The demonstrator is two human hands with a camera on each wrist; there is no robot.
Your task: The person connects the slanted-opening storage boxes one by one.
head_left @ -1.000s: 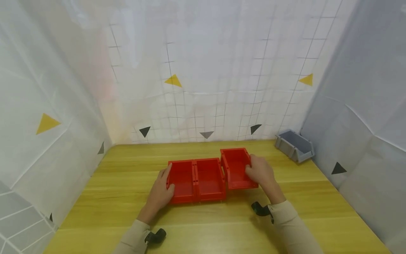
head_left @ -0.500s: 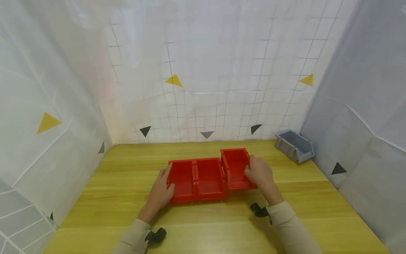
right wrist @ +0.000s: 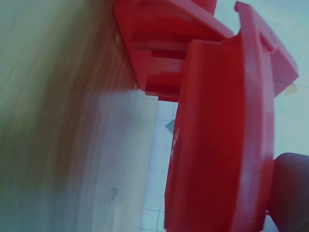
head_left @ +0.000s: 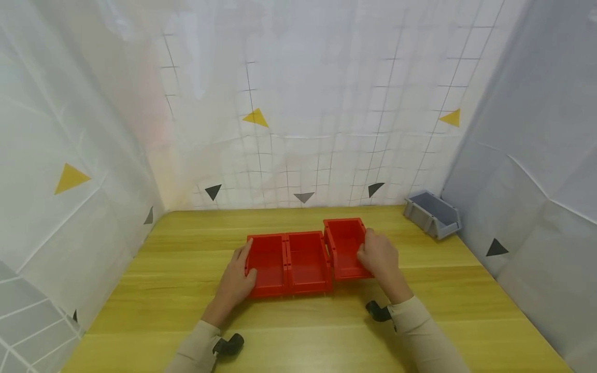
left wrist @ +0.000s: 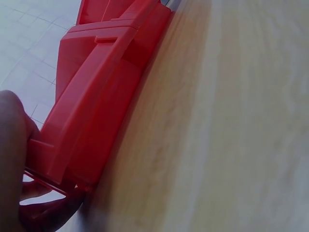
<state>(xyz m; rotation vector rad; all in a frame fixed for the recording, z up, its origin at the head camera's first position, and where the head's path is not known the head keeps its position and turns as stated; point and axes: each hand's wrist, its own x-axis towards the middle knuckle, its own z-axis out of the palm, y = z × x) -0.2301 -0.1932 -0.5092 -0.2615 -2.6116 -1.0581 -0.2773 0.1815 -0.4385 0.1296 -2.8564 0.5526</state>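
Two red storage bins stand side by side on the wooden table in the head view: a left bin [head_left: 266,265] and a middle bin [head_left: 308,261]. My left hand [head_left: 235,278] holds the left bin by its outer side wall, thumb over the rim. With my right hand [head_left: 381,257], I grip a third red bin [head_left: 345,251] by its right wall, thumb inside. This bin sits a little farther back, its left side right at the middle bin's right wall. The right wrist view shows the raised bin [right wrist: 212,140] clear of the table, beside the lower red one.
A grey storage bin [head_left: 432,213] stands at the table's back right corner, set at an angle. White sheeting [head_left: 298,103] with grid lines and triangles hangs behind and on both sides. The wooden table [head_left: 298,336] spreads in front of the bins.
My right hand and the third bin have shifted slightly left and a touch nearer to me. The left hand and the two standing bins stay put.
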